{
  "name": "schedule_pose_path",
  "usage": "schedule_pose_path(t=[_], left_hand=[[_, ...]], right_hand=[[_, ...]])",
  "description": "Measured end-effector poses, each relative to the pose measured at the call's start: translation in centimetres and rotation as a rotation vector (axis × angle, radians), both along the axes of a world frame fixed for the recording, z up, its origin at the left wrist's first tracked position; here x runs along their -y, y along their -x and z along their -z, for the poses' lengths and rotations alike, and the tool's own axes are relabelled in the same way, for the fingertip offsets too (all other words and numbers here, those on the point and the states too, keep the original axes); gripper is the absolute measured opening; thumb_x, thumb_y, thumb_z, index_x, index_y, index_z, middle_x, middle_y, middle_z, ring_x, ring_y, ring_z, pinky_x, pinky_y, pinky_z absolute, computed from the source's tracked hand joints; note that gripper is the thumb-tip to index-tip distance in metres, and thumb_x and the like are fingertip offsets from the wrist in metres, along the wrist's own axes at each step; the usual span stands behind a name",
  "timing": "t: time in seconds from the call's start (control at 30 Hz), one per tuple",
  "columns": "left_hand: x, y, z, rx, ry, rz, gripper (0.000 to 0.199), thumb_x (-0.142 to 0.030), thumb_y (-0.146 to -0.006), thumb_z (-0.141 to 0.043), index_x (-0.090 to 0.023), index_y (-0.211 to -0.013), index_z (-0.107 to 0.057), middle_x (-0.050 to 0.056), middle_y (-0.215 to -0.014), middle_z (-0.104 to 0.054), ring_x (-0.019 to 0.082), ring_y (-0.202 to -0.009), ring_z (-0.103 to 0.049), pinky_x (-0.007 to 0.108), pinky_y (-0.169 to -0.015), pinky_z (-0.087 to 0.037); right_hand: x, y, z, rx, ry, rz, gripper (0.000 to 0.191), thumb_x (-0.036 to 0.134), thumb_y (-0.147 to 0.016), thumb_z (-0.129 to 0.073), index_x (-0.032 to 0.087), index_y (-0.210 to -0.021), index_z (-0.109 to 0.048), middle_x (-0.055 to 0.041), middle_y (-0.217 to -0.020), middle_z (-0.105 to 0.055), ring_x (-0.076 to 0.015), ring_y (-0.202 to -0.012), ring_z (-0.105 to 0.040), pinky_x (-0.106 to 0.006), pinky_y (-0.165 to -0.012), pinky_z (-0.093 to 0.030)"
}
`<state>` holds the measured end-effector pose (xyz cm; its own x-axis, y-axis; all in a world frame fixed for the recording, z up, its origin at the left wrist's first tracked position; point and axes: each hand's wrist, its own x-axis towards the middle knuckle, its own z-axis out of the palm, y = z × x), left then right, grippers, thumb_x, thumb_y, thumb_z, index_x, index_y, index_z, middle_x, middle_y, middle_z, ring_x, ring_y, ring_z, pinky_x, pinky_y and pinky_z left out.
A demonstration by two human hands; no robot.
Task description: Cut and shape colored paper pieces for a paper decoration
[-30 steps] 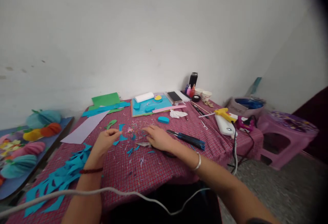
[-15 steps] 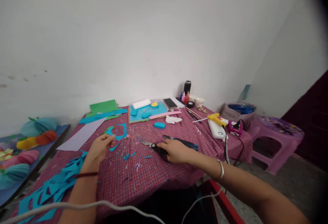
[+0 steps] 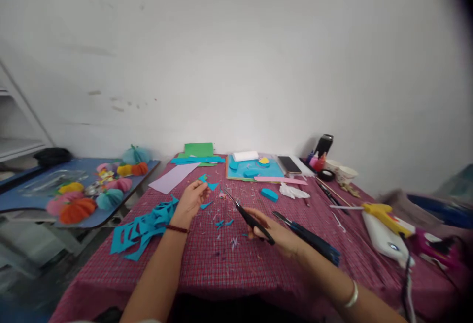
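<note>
My left hand (image 3: 194,199) pinches a small piece of blue paper (image 3: 212,185) with a bit of green at its edge, above the checked cloth. In my right hand (image 3: 266,227) are black-handled scissors (image 3: 254,222), their blades pointing forward and left towards the paper. Blue offcuts (image 3: 223,223) and thin shreds lie on the cloth between the hands. A heap of cut blue paper strips (image 3: 148,227) rests left of my left hand. Right of the scissors lies a dark blue tool (image 3: 314,241), and beyond them a blue folded piece (image 3: 269,194).
Purple paper (image 3: 173,177), green sheets (image 3: 198,149) and a phone (image 3: 289,164) lie towards the wall. Bottles, cups and a black can (image 3: 324,144) stand back right. A yellow glue gun (image 3: 386,214) lies right. Paper pumpkins (image 3: 77,209) sit on the blue table at left.
The view has turned left, showing more of the blue table. My right hand has lifted the scissors off the cloth. My left hand still holds blue paper, now showing a smaller part.
</note>
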<state>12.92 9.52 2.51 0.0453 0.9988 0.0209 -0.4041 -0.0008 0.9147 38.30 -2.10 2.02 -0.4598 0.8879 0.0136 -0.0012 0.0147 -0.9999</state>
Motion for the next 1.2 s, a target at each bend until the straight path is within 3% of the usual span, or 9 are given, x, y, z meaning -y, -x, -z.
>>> schedule_pose_path(t=[0.23, 0.43, 0.67, 0.8, 0.93, 1.0, 1.07, 1.2], left_hand=[[0.3, -0.9, 0.3, 0.069, -0.049, -0.021, 0.032, -0.027, -0.055, -0.078, -0.016, -0.064, -0.049, -0.005, -0.055, -0.055, 0.008, -0.053, -0.055, 0.02, -0.053, -0.041], [0.5, -1.7, 0.4, 0.017, -0.086, -0.008, 0.024, -0.022, -0.057, -0.073, -0.017, -0.065, -0.052, -0.005, -0.055, -0.054, 0.009, -0.05, -0.053, 0.02, -0.05, -0.038], [1.0, -2.4, 0.3, 0.046, -0.051, 0.006, 0.024, -0.02, -0.055, -0.074, -0.016, -0.064, -0.052, -0.005, -0.058, -0.056, 0.009, -0.053, -0.055, 0.023, -0.059, -0.045], [0.8, -2.7, 0.9, 0.015, -0.047, 0.02, 0.021, -0.019, -0.056, -0.071, -0.016, -0.063, -0.052, -0.004, -0.057, -0.057, 0.009, -0.052, -0.056, 0.022, -0.058, -0.044], [0.5, -2.7, 1.3, -0.022, -0.023, 0.016, 0.019, -0.017, -0.055, -0.068, -0.017, -0.068, -0.055, -0.004, -0.057, -0.056, 0.008, -0.048, -0.052, 0.022, -0.052, -0.042], [0.4, -2.6, 1.4, -0.062, -0.001, 0.007, 0.017, -0.02, -0.056, -0.067, -0.017, -0.07, -0.058, -0.005, -0.055, -0.054, 0.008, -0.044, -0.048, 0.021, -0.046, -0.036], [0.5, -2.6, 1.3, -0.116, 0.013, 0.007, 0.015, -0.028, -0.061, -0.067, -0.017, -0.062, -0.057, -0.004, -0.05, -0.051, 0.009, -0.042, -0.045, 0.022, -0.041, -0.03], [0.3, -2.2, 0.7, -0.25, 0.023, -0.091, 0.051, -0.054, -0.076, -0.055, -0.021, -0.041, -0.04, -0.005, -0.035, -0.033, 0.009, -0.034, -0.031, 0.026, -0.04, -0.021]], right_hand=[[-1.3, 3.0, 1.7, -0.174, 0.063, 0.034, 0.059, 0.047, -0.077, -0.067, 0.021, -0.127, -0.051, -0.0002, -0.076, -0.054, -0.0096, -0.058, -0.047, -0.024, -0.056, -0.033], [-2.9, 3.7, 2.6, -0.243, 0.081, 0.038, 0.062, 0.049, -0.074, -0.069, 0.017, -0.124, -0.053, -0.0008, -0.073, -0.055, -0.0078, -0.051, -0.042, -0.021, -0.047, -0.028], [-3.0, 3.9, 3.1, -0.249, 0.073, 0.059, 0.055, 0.042, -0.077, -0.068, 0.017, -0.124, -0.054, -0.0005, -0.072, -0.055, -0.0063, -0.048, -0.041, -0.02, -0.046, -0.028], [-3.0, 3.3, 3.0, -0.211, 0.077, 0.064, 0.052, 0.043, -0.078, -0.066, 0.019, -0.123, -0.055, 0.0001, -0.071, -0.054, -0.0063, -0.048, -0.04, -0.021, -0.045, -0.027], [-1.9, 0.3, 1.6, 0.024, 0.083, 0.037, 0.05, 0.039, -0.078, -0.067, 0.023, -0.124, -0.057, 0.0017, -0.068, -0.054, -0.0069, -0.047, -0.039, -0.021, -0.045, -0.025], [-1.0, -1.6, 0.6, 0.16, 0.033, 0.034, 0.048, 0.037, -0.077, -0.067, 0.026, -0.123, -0.059, 0.0003, -0.072, -0.058, -0.0094, -0.051, -0.043, -0.022, -0.047, -0.028], [-0.2, -3.1, -0.3, 0.244, -0.05, 0.058, 0.048, 0.037, -0.077, -0.067, 0.028, -0.124, -0.058, -0.0039, -0.09, -0.065, -0.0152, -0.065, -0.054, -0.025, -0.053, -0.037], [-0.3, -3.5, -0.9, 0.257, -0.093, 0.093, 0.048, 0.037, -0.08, -0.062, 0.027, -0.126, -0.056, -0.0068, -0.111, -0.065, -0.0238, -0.091, -0.061, -0.036, -0.075, -0.047]])
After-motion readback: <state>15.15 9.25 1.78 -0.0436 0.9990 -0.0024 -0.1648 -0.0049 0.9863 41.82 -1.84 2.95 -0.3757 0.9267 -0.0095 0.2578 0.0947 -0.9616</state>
